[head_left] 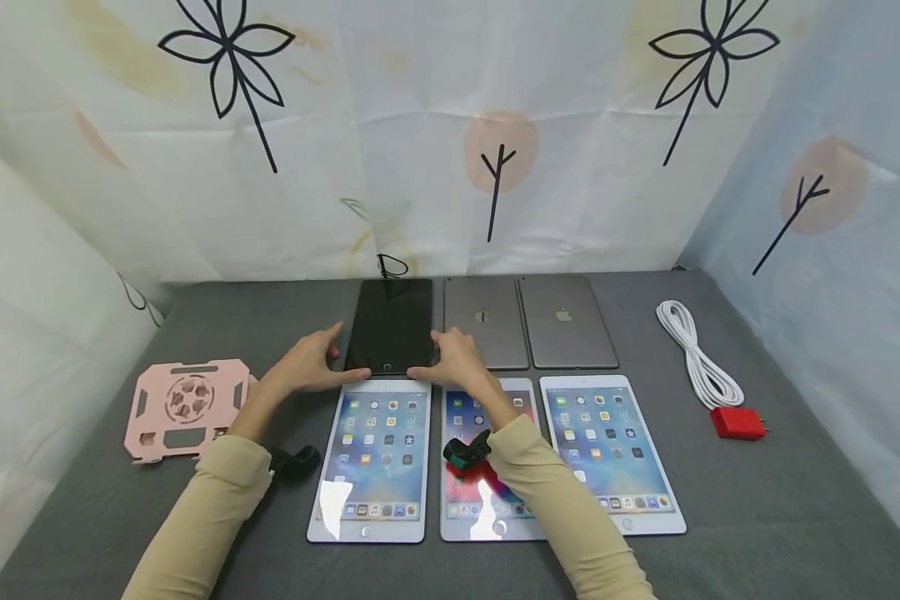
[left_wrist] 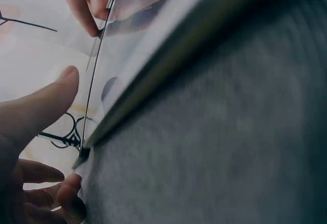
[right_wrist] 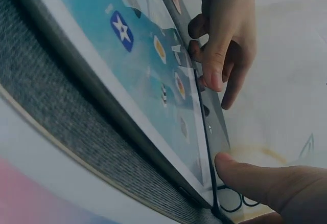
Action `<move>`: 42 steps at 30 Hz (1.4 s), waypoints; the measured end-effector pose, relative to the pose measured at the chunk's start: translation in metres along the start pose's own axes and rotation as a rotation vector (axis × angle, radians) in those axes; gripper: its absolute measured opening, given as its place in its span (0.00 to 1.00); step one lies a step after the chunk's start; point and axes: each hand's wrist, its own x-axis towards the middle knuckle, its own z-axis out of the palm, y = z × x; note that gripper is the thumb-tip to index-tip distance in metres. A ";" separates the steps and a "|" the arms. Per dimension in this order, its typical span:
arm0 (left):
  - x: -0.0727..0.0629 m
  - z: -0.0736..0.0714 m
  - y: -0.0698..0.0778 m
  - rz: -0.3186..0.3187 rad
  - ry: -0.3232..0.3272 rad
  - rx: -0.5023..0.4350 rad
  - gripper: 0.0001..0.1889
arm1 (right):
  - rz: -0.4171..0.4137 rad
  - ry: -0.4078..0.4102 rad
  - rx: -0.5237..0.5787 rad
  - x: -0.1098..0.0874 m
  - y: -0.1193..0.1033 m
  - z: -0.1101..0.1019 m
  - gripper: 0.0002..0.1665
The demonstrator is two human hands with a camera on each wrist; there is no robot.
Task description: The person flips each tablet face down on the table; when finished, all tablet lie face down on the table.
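A black-screened tablet lies flat at the back left of the row. My left hand is at its lower left corner, thumb stretched along the bottom edge and fingers by the left side. At the lower right corner is my right hand, its thumb also along the bottom edge. Both thumbs look straight in the wrist views; the left hand's other fingers are loosely bent. Just below lies a white tablet with a lit screen. Exact contact with the black tablet's edges is hard to tell.
Two grey-backed tablets lie right of the black one. Two more lit white tablets are in front; my right forearm crosses the middle one. A pink case sits left. A white cable and red charger lie right.
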 end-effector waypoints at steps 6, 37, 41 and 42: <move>0.002 0.005 0.001 0.012 -0.030 -0.013 0.53 | 0.013 0.006 -0.019 0.001 -0.001 0.006 0.48; 0.010 0.000 0.003 -0.013 -0.036 -0.080 0.50 | 0.126 0.004 0.406 0.003 0.001 0.009 0.49; 0.009 -0.001 0.004 -0.019 -0.052 -0.085 0.50 | 0.133 0.005 0.469 0.003 0.002 0.009 0.49; 0.009 -0.002 0.004 -0.019 -0.055 -0.086 0.50 | 0.130 0.007 0.482 0.003 0.002 0.009 0.49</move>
